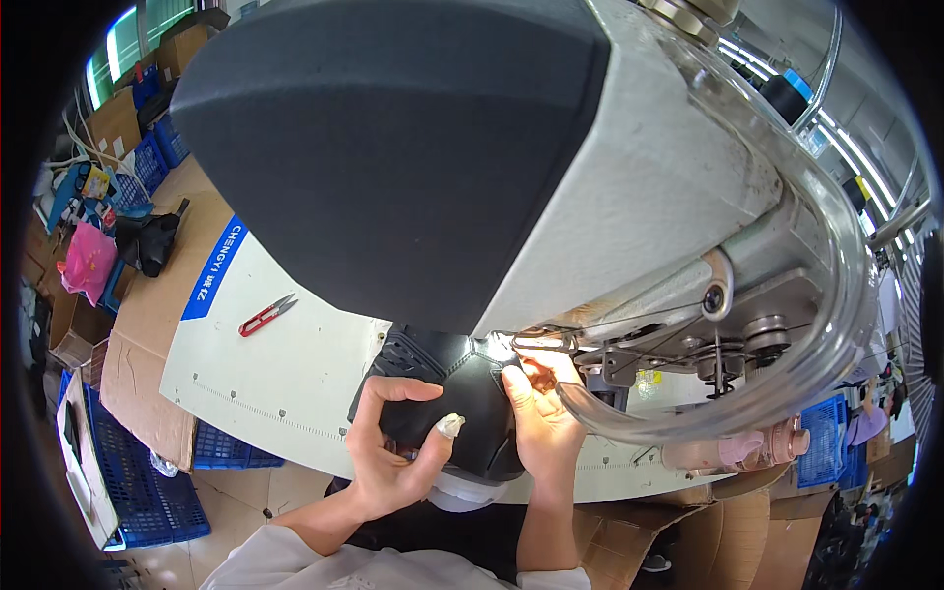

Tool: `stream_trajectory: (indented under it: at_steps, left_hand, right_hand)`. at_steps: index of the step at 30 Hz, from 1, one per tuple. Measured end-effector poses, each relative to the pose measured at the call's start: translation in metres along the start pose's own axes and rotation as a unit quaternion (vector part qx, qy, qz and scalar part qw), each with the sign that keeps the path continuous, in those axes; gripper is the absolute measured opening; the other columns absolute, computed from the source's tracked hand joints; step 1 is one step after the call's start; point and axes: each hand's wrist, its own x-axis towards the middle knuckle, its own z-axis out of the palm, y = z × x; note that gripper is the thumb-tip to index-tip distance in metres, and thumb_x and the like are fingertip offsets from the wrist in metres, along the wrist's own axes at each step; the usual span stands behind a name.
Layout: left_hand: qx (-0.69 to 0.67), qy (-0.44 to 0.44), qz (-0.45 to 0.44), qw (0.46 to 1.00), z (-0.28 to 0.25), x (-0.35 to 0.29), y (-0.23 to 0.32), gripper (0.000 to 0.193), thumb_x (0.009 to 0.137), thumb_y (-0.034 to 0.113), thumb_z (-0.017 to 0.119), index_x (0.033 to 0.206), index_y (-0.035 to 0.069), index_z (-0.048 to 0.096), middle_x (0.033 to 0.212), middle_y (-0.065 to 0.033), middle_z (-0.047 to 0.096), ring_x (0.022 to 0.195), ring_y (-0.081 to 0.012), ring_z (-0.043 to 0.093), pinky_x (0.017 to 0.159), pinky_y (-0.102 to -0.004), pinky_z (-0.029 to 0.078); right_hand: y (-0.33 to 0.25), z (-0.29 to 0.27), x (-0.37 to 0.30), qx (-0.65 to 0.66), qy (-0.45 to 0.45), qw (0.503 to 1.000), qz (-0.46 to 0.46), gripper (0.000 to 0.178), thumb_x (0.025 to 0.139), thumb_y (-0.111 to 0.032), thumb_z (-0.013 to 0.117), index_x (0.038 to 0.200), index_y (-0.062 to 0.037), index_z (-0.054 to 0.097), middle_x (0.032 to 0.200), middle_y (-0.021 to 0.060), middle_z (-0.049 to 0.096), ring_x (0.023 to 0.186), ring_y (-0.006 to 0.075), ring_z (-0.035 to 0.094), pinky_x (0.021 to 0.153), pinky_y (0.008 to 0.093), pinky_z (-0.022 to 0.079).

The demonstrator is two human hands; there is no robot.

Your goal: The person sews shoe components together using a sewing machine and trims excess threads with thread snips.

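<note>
A black panelled piece (472, 401) with raised seams lies on the white sewing machine bed (295, 354), its far end under the lit part of the sewing machine head (629, 187). I cannot tell what article it is. My left hand (388, 447) is over its left side, thumb and index finger apart and curved; the thumb tip has a white wrapping. The other fingers are curled and partly hidden. At the right edge, my right hand (546, 423) pinches the piece, thumb on top and fingers by the bright light. The needle area is mostly hidden.
Red-handled thread snips (266, 316) lie left on the bed. Cardboard (147, 344), blue crates (147, 492), a black pouch (147, 241) and a pink bag (88, 261) stand farther left. A pinkish bottle (737, 447) and cardboard box (728, 531) are at right.
</note>
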Motion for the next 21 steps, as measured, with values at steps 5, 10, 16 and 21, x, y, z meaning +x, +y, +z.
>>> stream_trajectory:
  at_steps: [5, 10, 16, 21]
  left_hand:
    - [-0.021, -0.003, -0.025, 0.999, -0.010, 0.012, -0.007, 0.030, 0.078, -0.004, 0.064, 0.105, -0.004, 0.051, 0.095, -0.0089, 0.057, 0.081, -0.0079, 0.056, 0.069, -0.0208, 0.047]
    - [-0.127, -0.050, -0.096, 0.986, -0.028, 0.035, -0.008, 0.029, 0.076, -0.002, 0.065, 0.102, -0.002, 0.054, 0.096, -0.0078, 0.058, 0.087, -0.0097, 0.057, 0.074, -0.0224, 0.047]
    - [-0.071, -0.100, -0.106, 0.987, -0.044, 0.054, -0.007, 0.028, 0.074, -0.002, 0.066, 0.101, -0.002, 0.058, 0.097, -0.0075, 0.061, 0.089, -0.0099, 0.059, 0.076, -0.0229, 0.049]
    - [-0.079, -0.148, -0.111, 0.980, -0.055, 0.080, -0.019, 0.034, 0.074, -0.002, 0.067, 0.106, -0.003, 0.059, 0.101, -0.0092, 0.062, 0.094, -0.0153, 0.060, 0.084, -0.0285, 0.049]
  right_hand:
    - [-0.014, 0.014, -0.005, -0.006, 0.029, 0.998, 0.051, 0.023, 0.087, 0.007, 0.061, 0.110, 0.0051, 0.056, 0.099, 0.0092, 0.061, 0.088, 0.0109, 0.059, 0.079, 0.0242, 0.048]
    - [-0.041, 0.037, 0.002, 0.079, 0.091, 0.992, 0.047, 0.025, 0.086, 0.008, 0.062, 0.110, 0.0080, 0.054, 0.100, 0.0112, 0.061, 0.088, 0.0119, 0.060, 0.078, 0.0245, 0.049]
    - [-0.039, 0.046, -0.003, 0.094, 0.113, 0.988, 0.047, 0.025, 0.086, 0.007, 0.063, 0.109, 0.0065, 0.054, 0.098, 0.0091, 0.059, 0.085, 0.0100, 0.057, 0.076, 0.0224, 0.048]
    - [-0.046, 0.055, -0.002, 0.051, 0.128, 0.989, 0.048, 0.028, 0.085, 0.006, 0.064, 0.111, 0.0053, 0.053, 0.094, 0.0072, 0.056, 0.082, 0.0086, 0.056, 0.073, 0.0204, 0.048]
